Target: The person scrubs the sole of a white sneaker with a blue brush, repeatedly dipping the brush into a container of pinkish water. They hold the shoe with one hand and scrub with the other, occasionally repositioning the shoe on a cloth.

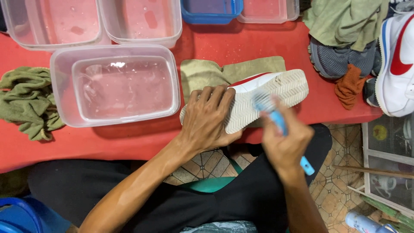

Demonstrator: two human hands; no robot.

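**A:** Head view, grip first. What does each hand hold?

**B:** The right hand [285, 144] is closed around the blue handle of a brush [276, 116], whose bristle head, blurred, meets the pale sole of a white shoe [276, 92]. The left hand [207, 118] lies spread over the near end of that sole, fingers wrapped onto it, pinning the shoe at the front edge of the red table [129, 142].

**A:** How does the shoe lie?

**B:** On its side, sole turned toward the person. Its long axis runs from lower left to upper right, rising slightly toward the right. Which end is the toe cannot be told with certainty, since the hand covers one end. It rests on an olive cloth [215, 73].

**A:** How far along does the scrubbing appear?

**B:** Judging from the sole alone, the exposed tread looks fairly clean and pale, yet the brush is on it; the part under the left hand cannot be assessed.

**A:** Surroundings?

**B:** A clear tub of water [60, 86] stands just left of the shoe; further tubs [142, 39] lie behind. A crumpled green rag [26, 99] sits at far left; other shoes [396, 64] and cloths pile at right.
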